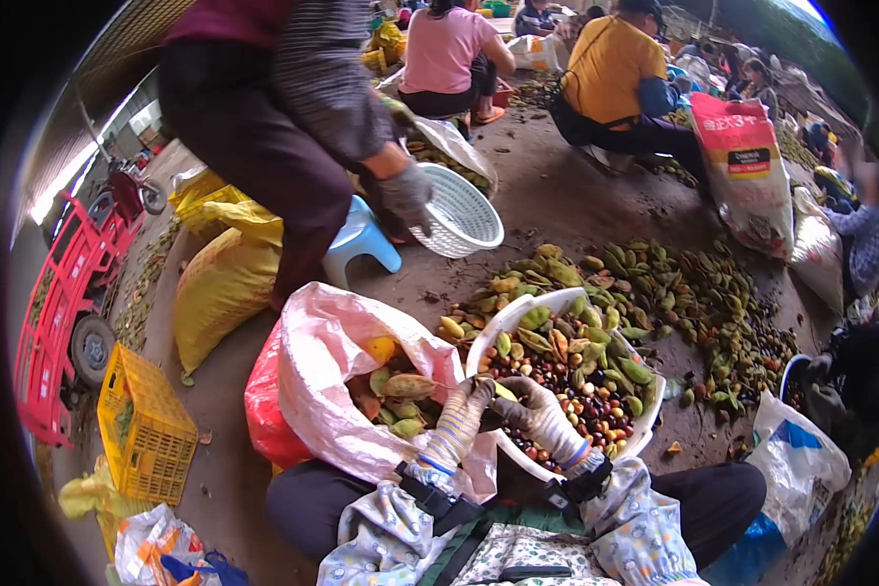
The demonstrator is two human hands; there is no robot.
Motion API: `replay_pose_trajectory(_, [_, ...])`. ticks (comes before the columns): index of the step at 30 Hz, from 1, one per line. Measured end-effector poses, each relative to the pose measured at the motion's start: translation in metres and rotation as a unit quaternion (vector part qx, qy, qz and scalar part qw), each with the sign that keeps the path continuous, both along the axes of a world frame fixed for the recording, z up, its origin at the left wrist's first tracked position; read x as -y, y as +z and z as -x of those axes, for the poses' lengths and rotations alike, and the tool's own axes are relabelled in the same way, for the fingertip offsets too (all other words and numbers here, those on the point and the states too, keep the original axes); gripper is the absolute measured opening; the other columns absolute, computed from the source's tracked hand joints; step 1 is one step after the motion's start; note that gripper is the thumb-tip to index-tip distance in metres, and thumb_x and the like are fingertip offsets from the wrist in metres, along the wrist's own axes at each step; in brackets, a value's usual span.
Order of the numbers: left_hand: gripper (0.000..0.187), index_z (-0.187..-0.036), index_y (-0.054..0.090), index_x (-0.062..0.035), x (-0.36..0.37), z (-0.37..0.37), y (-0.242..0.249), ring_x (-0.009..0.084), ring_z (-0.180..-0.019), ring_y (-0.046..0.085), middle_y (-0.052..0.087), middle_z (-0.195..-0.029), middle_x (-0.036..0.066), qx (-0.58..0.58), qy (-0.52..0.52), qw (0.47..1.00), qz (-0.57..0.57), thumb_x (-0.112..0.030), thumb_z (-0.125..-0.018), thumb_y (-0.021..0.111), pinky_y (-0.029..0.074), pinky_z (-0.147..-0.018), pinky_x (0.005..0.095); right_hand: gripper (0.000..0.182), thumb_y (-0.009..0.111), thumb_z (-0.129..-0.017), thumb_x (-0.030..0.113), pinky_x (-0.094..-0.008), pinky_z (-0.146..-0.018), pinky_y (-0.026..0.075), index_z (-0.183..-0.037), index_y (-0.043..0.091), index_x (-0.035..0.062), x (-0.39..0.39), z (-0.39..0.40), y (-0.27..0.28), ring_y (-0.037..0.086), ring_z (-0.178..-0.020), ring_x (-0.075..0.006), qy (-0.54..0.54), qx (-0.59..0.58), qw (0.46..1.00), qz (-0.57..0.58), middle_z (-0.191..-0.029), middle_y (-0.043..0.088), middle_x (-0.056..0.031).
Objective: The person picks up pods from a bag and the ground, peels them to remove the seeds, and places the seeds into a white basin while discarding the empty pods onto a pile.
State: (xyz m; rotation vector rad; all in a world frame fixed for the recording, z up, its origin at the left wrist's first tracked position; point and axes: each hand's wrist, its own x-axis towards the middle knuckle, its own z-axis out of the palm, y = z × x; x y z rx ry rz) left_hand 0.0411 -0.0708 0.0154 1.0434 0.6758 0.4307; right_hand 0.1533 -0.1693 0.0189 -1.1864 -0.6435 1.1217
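A white basin [518,317] is showing green husks [623,369] and dark brown nuts [596,405] at centre; a pink-white sack [337,342] is glowing left of it; a yellow crate [146,425] is sitting lower left; floral-patterned sleeves [635,527] are showing at the bottom.

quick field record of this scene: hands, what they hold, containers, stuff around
left hand: gloved left hand, at the near rim of the white basin, fingers on a green pod
right hand: gloved right hand, closed on the same pod
white basin: holds brown nuts and green-yellow husks
pink sack: open, pods inside, left of the basin
ground pile: husks and nuts beyond the basin
standing person: gloved hand holds a white basket
yellow crate: far left
blue stool: behind the sack
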Motion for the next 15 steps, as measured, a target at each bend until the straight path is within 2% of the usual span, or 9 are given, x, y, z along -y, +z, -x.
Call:
replay_pose_trajectory(1, [0.033, -0.115, 0.052, -0.0054, 0.003, 0.002, 0.001, 0.0130, -0.084, 0.059, 0.059, -0.097, 0.004, 0.011, 0.007, 1.000, -0.006, -0.030, -0.093, 0.052, 0.052, -0.074, 0.0275, 0.036, 0.066, -0.085, 0.016, -0.0256, -0.080, 0.048, -0.114, 0.052, -0.0017, -0.001, 0.001, 0.001, 0.055, -0.088, -0.0103, -0.023, 0.048, 0.998, 0.018, -0.101, 0.060, -0.0051])
replay_pose_trajectory(3, [0.032, -0.119, 0.049, -0.0044, -0.002, -0.002, -0.008, 0.0114, -0.088, 0.058, 0.058, -0.099, 0.005, 0.030, -0.001, 0.995, -0.093, -0.024, -0.094, 0.051, 0.050, -0.077, 0.0253, 0.033, 0.063, -0.087, 0.018, -0.0252, -0.078, 0.048, -0.113, 0.053, -0.0009, -0.003, 0.003, -0.001, 0.055, -0.085, -0.0094, -0.052, 0.106, 0.992, -0.043, -0.099, 0.060, -0.0041])
replay_pose_trajectory(5, [0.030, -0.121, 0.047, -0.0035, 0.000, -0.003, -0.003, 0.0102, -0.091, 0.057, 0.057, -0.101, 0.005, 0.027, -0.044, 0.976, -0.211, -0.020, -0.095, 0.049, 0.048, -0.079, 0.0228, 0.031, 0.060, -0.090, 0.023, -0.0233, -0.073, 0.047, -0.110, 0.055, 0.0005, -0.001, -0.003, 0.003, 0.055, -0.080, -0.0082, -0.068, -0.072, 0.993, -0.058, -0.093, 0.060, -0.0022])
replay_pose_trajectory(6, [0.040, -0.127, 0.042, 0.0004, 0.000, -0.005, -0.008, 0.0149, -0.095, 0.052, 0.056, -0.107, 0.008, 0.017, -0.060, 0.978, -0.201, -0.016, -0.093, 0.054, 0.043, -0.085, 0.0250, 0.032, 0.056, -0.091, 0.030, -0.0208, -0.067, 0.046, -0.105, 0.057, 0.0018, 0.000, -0.008, 0.005, 0.054, -0.074, -0.0071, -0.064, -0.076, 0.992, -0.077, -0.086, 0.061, -0.0002])
replay_pose_trajectory(9, [0.049, -0.134, 0.035, 0.0000, 0.015, -0.009, -0.016, 0.0182, -0.103, 0.052, 0.055, -0.115, 0.011, 0.033, -0.073, 0.934, -0.347, -0.013, -0.091, 0.055, 0.041, -0.090, 0.0264, 0.038, 0.059, -0.087, 0.041, -0.0191, -0.062, 0.045, -0.100, 0.059, 0.0053, 0.008, -0.018, 0.017, 0.055, -0.070, -0.0056, -0.078, -0.126, 0.988, -0.035, -0.081, 0.061, 0.0013])
replay_pose_trajectory(10, [0.057, -0.138, 0.030, -0.0027, 0.017, -0.013, -0.020, 0.0187, -0.109, 0.051, 0.054, -0.119, 0.013, 0.055, -0.089, 0.948, -0.302, -0.010, -0.088, 0.058, 0.039, -0.093, 0.0268, 0.037, 0.062, -0.085, 0.039, -0.0195, -0.062, 0.046, -0.101, 0.060, 0.0061, 0.011, -0.028, 0.012, 0.056, -0.070, -0.0053, -0.050, -0.141, 0.988, 0.036, -0.082, 0.062, 0.0015])
replay_pose_trajectory(11, [0.058, -0.138, 0.030, -0.0033, 0.017, -0.014, -0.023, 0.0184, -0.108, 0.051, 0.054, -0.119, 0.013, 0.031, -0.086, 0.948, -0.305, -0.009, -0.088, 0.058, 0.039, -0.093, 0.0269, 0.035, 0.065, -0.084, 0.036, -0.0186, -0.061, 0.045, -0.102, 0.059, 0.0059, 0.008, -0.033, -0.011, 0.056, -0.070, -0.0053, -0.040, -0.133, 0.990, 0.012, -0.084, 0.062, 0.0018])
replay_pose_trajectory(13, [0.059, -0.139, 0.030, -0.0044, 0.015, -0.013, -0.022, 0.0176, -0.107, 0.051, 0.055, -0.118, 0.012, -0.018, -0.077, 0.947, -0.310, -0.007, -0.087, 0.059, 0.039, -0.093, 0.0271, 0.036, 0.068, -0.083, 0.029, -0.0198, -0.064, 0.047, -0.106, 0.057, 0.0039, 0.011, -0.031, 0.000, 0.057, -0.073, -0.0053, -0.031, -0.113, 0.993, 0.008, -0.088, 0.061, 0.0009])
replay_pose_trajectory(15, [0.059, -0.138, 0.032, -0.0047, 0.011, -0.013, -0.017, 0.0166, -0.105, 0.052, 0.055, -0.118, 0.012, -0.006, -0.069, 0.947, -0.314, -0.006, -0.086, 0.060, 0.041, -0.092, 0.0270, 0.039, 0.069, -0.082, 0.025, -0.0209, -0.066, 0.048, -0.110, 0.055, 0.0025, 0.006, -0.024, -0.001, 0.057, -0.075, -0.0056, -0.052, -0.011, 0.998, -0.028, -0.090, 0.060, 0.0003])
